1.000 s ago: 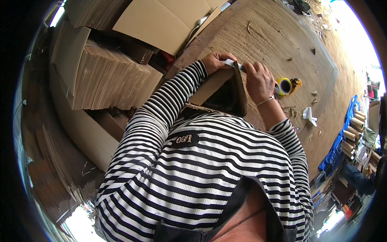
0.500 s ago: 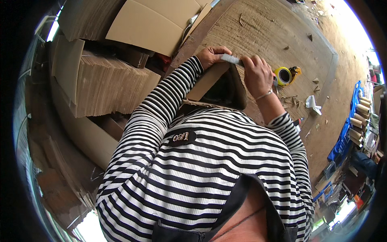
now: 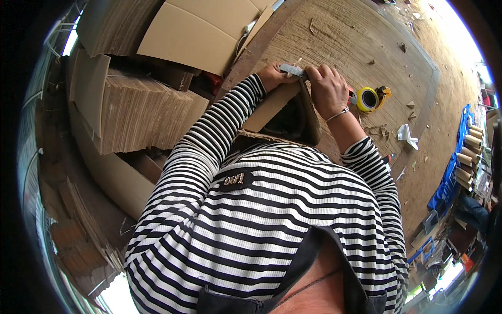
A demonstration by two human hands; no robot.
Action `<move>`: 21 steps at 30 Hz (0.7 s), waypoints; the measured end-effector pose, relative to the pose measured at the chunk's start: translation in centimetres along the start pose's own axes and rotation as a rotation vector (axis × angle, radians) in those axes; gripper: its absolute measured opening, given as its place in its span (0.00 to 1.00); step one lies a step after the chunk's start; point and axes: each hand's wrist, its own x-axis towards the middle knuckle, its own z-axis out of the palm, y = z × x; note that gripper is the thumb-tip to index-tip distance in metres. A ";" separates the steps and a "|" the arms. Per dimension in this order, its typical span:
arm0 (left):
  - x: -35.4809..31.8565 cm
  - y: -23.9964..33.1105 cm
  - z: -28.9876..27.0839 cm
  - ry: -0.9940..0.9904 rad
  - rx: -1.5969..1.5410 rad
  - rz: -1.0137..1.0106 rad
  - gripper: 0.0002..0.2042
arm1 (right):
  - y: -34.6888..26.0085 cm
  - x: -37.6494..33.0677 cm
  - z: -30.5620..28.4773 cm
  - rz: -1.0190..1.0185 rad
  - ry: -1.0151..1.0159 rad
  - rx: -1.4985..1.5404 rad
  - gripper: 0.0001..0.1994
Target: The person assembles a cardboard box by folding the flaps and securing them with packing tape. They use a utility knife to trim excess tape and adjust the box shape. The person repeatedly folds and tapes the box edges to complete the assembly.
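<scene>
I hold a box up on its edge against my chest, over the near edge of the desk, its dark open inside facing me. My left hand closes its grip on the box's top left corner. My right hand closes over the top right — between the two hands a strip, grey and narrow, lies along the top edge, pinched by fingers of both. Just right of my right hand a yellow tape roll lies on the desk, and farther right a white scrap. To my left, flat cardboard stands in thick stacks — a large sheet leans above them.
</scene>
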 end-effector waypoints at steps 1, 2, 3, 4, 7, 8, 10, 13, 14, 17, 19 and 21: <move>0.0 0.3 0.1 -0.007 0.020 -0.007 0.13 | 0.0 -0.1 -0.2 -0.004 -0.005 -0.004 0.07; 0.0 0.3 0.1 -0.049 -0.018 0.002 0.12 | 0.1 -0.4 -0.7 -0.008 -0.010 -0.009 0.07; -0.1 0.3 0.1 -0.091 -0.056 0.011 0.11 | 0.3 -0.8 -1.1 -0.011 -0.015 -0.013 0.07; -0.2 0.4 0.0 -0.127 -0.091 0.020 0.10 | 0.4 -1.7 -1.3 -0.001 -0.036 -0.005 0.07; -0.4 0.9 0.5 -0.136 -0.012 0.078 0.07 | 0.9 -4.4 -2.2 0.045 -0.096 -0.016 0.07; -0.6 0.9 0.8 -0.133 -0.016 0.065 0.06 | 0.9 -4.4 -2.2 0.043 -0.078 -0.028 0.06; -0.1 0.7 0.5 -0.112 0.016 0.077 0.06 | 0.6 -3.6 -2.1 0.043 -0.040 -0.053 0.06; 0.1 1.2 1.0 -0.138 -0.053 0.069 0.04 | 0.4 -3.5 -2.0 0.005 -0.006 -0.036 0.06; 0.1 1.1 1.1 -0.151 -0.018 0.084 0.04 | 0.4 -3.5 -2.2 -0.004 -0.015 -0.036 0.06; 0.1 1.0 1.3 -0.184 0.056 0.078 0.04 | 1.0 -5.9 -3.6 0.014 -0.037 -0.034 0.07; 0.3 0.9 1.6 -0.175 0.036 0.048 0.04 | 1.2 -6.3 -4.0 0.020 -0.068 -0.028 0.08; 0.8 0.2 1.3 -0.180 0.014 0.042 0.04 | 0.9 -5.6 -3.4 0.003 -0.014 -0.030 0.08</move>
